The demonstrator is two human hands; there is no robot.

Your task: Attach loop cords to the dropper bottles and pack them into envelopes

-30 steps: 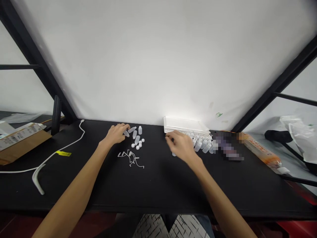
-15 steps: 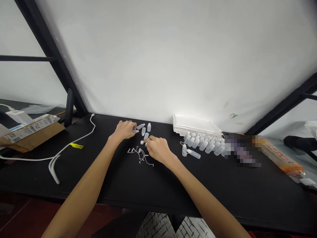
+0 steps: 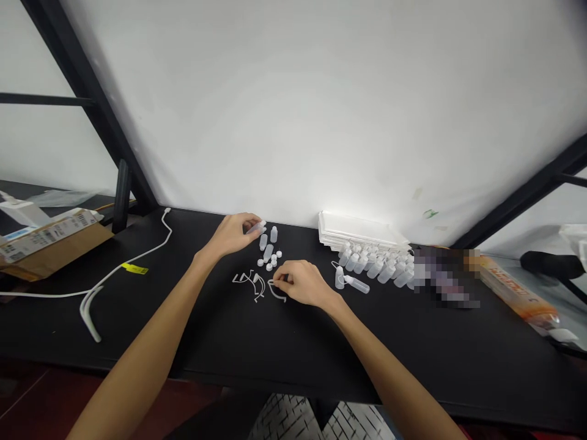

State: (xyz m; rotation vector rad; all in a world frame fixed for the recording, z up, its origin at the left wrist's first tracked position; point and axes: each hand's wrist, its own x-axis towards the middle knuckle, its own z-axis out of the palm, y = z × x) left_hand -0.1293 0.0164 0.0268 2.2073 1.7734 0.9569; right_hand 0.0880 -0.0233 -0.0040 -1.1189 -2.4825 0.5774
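My left hand (image 3: 233, 235) is closed around a small translucent plastic bottle (image 3: 255, 228), thumb below and fingers above it. Just to its right, several similar bottles (image 3: 268, 253) stand or lie on the black table. A cluster of small white caps (image 3: 274, 260) sits in front of them. My right hand (image 3: 300, 282) pinches one end of a thin curved white strap (image 3: 277, 294) between thumb and forefinger. Left of that strap lie several more thin white straps (image 3: 251, 281), tangled loosely together.
Capped bottles (image 3: 376, 263) stand grouped at the right, before a stack of white sheets (image 3: 360, 231). A white cable (image 3: 151, 252) with a yellow tag runs along the left, near a cardboard box (image 3: 55, 244). An orange-printed package (image 3: 513, 293) lies far right.
My right hand has moved back from the caps towards me and now pinches a strap, uncovering the caps. My left hand has shifted slightly right and up with a bottle in its fingers.
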